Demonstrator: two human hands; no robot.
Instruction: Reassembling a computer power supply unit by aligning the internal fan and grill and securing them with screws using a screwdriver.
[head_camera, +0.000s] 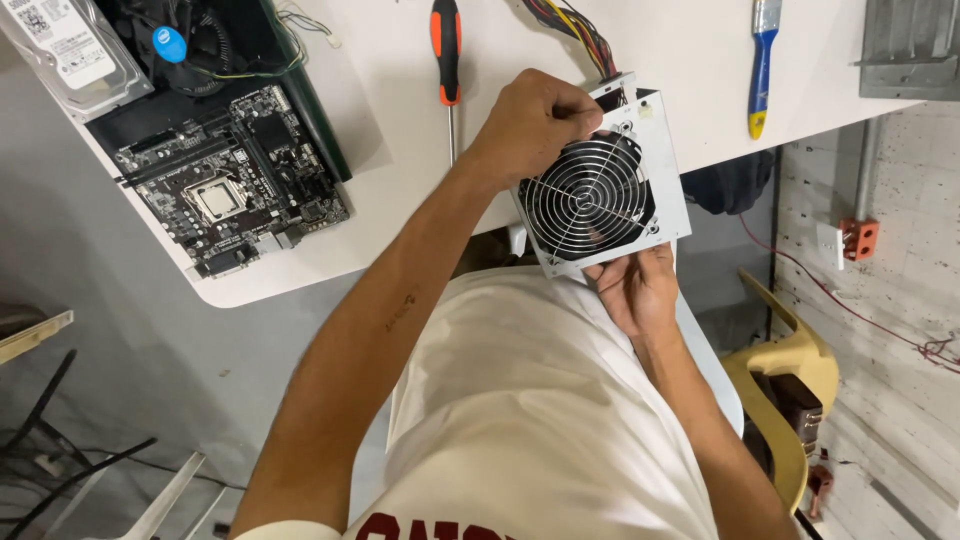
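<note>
I hold a silver power supply box (664, 190) with a round wire fan grille over the edge of a white table (400, 140). My left hand (530, 122) grips its upper left corner, fingers curled over the top edge. My right hand (638, 288) holds the lower edge, thumb on the metal face beside the grille. A bundle of coloured cables (573, 24) runs from the box's far end across the table.
A screwdriver (446, 50) with an orange and black handle lies just left of my left hand. A motherboard (235, 185), a cooler fan (190, 40) and a hard drive (65, 45) lie at the left. At the right are a blue-handled brush (763, 65) and a yellow chair (790, 370).
</note>
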